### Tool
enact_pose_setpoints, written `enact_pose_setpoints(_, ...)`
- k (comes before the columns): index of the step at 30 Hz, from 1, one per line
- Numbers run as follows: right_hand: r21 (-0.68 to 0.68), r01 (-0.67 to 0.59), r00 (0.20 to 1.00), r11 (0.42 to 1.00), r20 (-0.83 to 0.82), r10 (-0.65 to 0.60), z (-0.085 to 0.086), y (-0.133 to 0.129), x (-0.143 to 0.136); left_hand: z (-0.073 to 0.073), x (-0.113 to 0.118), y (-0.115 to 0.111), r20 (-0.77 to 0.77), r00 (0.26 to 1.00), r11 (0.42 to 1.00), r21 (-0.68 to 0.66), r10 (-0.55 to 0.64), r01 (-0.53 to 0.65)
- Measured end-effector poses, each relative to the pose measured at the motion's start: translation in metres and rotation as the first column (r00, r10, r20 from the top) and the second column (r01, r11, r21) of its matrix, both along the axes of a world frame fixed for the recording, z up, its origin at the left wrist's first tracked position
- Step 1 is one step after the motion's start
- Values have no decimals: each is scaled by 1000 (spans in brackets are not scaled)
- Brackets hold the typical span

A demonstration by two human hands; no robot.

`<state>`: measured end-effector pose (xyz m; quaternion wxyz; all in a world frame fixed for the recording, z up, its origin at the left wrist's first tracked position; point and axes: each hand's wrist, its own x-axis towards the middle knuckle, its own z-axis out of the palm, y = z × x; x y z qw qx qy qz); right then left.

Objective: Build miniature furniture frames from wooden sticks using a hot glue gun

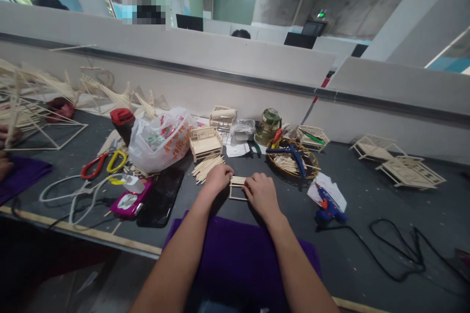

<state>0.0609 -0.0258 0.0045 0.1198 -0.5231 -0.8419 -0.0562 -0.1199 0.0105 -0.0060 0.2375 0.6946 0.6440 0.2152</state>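
A small rectangular frame of wooden sticks lies flat on the dark table, with several sticks laid side by side across its far part. My left hand has its fingers bent together at the frame's left far corner. On the right side, my right hand holds the frame's edge with curled fingers. A pile of loose sticks lies just beyond my left hand. Behind it stands a small wooden stick model. Purple cloth lies under my forearms.
A wicker basket holds sticks and a blue tool. Right of it rests a blue glue gun with a black cable. Left are a phone, scissors and a plastic bag. Another person's hand shows far left.
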Motion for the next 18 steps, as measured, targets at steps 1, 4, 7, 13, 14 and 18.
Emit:
enact_pose_setpoints(1,0,5,1000,1000,1,-5,0,0,0,1,0,-1,-7,1000,1000,-3,-1,1)
enact_pose_setpoints(4,-3,18,1000,1000,5,-18,-1,0,-1,4,1,-2,-23,1000,1000,-11,2,-2)
enact_pose_setpoints(7,-3,35,999,999,6,-35,-2,0,-1,7,1,-4,-37,999,1000,-21,-13,12)
enact_pose_setpoints(13,7,40,999,999,6,-40,-3,0,-1,6,1,-3,-63,997,999,-8,-33,32)
enact_pose_setpoints(14,6,38,999,999,7,-39,-2,-1,-1,5,1,-3,-64,997,999,-7,-33,33)
enact_pose_setpoints(18,2,40,999,999,4,-40,-1,-1,-2,5,1,-3,-61,998,1000,-10,-27,27)
